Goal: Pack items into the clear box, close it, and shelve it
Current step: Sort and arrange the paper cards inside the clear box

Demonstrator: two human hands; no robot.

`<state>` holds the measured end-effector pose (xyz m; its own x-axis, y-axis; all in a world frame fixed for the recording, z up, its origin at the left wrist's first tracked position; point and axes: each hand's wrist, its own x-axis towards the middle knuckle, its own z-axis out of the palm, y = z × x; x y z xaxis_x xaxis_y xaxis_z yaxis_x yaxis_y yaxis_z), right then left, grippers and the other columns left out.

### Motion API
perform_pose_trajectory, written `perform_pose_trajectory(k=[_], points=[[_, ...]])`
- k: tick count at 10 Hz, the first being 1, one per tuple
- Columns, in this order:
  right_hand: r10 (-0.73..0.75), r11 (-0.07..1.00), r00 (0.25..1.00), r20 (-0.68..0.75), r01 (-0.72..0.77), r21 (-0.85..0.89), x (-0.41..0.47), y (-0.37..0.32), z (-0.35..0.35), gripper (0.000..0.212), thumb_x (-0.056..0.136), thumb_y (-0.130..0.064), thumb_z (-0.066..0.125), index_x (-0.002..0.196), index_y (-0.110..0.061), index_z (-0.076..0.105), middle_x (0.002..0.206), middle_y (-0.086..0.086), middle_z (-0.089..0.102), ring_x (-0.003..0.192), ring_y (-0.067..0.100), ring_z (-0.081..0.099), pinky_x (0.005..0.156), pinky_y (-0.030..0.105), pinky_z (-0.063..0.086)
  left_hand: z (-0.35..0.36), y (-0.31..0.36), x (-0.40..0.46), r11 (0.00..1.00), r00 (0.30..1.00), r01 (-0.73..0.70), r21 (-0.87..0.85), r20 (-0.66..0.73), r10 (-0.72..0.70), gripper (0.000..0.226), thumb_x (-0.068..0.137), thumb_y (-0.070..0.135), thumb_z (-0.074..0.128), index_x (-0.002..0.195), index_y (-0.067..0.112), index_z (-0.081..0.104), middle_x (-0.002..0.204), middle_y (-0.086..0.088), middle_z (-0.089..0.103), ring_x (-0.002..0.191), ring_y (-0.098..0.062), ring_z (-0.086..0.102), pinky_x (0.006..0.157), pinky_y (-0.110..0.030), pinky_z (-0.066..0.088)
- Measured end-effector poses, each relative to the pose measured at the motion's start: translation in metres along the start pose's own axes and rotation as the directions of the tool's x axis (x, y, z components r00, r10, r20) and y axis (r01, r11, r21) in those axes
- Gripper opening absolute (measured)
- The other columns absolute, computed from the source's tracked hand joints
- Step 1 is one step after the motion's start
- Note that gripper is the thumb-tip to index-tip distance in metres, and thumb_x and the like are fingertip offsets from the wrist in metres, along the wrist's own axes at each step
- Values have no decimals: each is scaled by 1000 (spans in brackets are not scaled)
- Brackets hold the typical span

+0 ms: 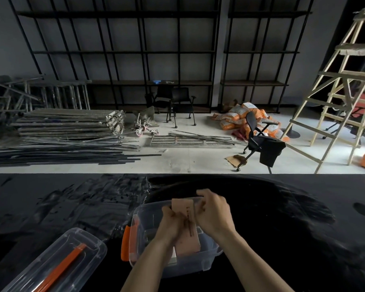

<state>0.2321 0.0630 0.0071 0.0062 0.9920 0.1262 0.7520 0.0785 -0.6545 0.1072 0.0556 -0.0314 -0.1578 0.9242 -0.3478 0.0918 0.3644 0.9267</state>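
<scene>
Both hands hold one flat pink card over the open box on the black desk. The left hand pinches the card's left edge; the right hand grips its right edge, with fingers curled over the far corner. The card's long axis runs away from the person, near end low inside the box and far end raised at the far rim, so the card tilts. Directly below both hands lies the box interior; lowering the far end would probably lay the card flat.

The card is pale pink with dark vertical markings, too blurred to read. The lid, clear with an orange bar, lies well apart, left of the left hand.
</scene>
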Motion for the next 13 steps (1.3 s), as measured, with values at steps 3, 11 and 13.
perform_pose_trajectory(k=[3, 11, 13], points=[[40, 990, 999, 28, -36, -137, -2, 27, -2, 43, 92, -11, 55, 133, -23, 57, 124, 1, 63, 104, 24, 63, 69, 27, 44, 22, -4, 19, 902, 975, 177, 395, 53, -215, 40, 103, 15, 39, 136, 0, 58, 124, -18, 71, 109, -29, 70, 91, -38, 55], [24, 971, 999, -24, -29, -238, 3, 32, 11, 48, 77, -5, 67, 122, -19, 58, 113, 2, 66, 102, 24, 61, 73, 33, 54, 24, 14, 16, 326, 918, -141, 935, 247, -312, 42, 87, 18, 75, 123, 0, 63, 112, -11, 77, 89, -16, 77, 69, -24, 55], [16, 972, 1000, -10, -18, -233, 3, 34, 11, 49, 78, -3, 66, 123, -19, 57, 114, 1, 64, 101, 23, 59, 70, 32, 50, 32, -10, 14, 202, 973, -204, 958, 220, -63, 44, 92, 7, 63, 134, -2, 53, 135, -17, 59, 123, -31, 62, 96, -34, 51]])
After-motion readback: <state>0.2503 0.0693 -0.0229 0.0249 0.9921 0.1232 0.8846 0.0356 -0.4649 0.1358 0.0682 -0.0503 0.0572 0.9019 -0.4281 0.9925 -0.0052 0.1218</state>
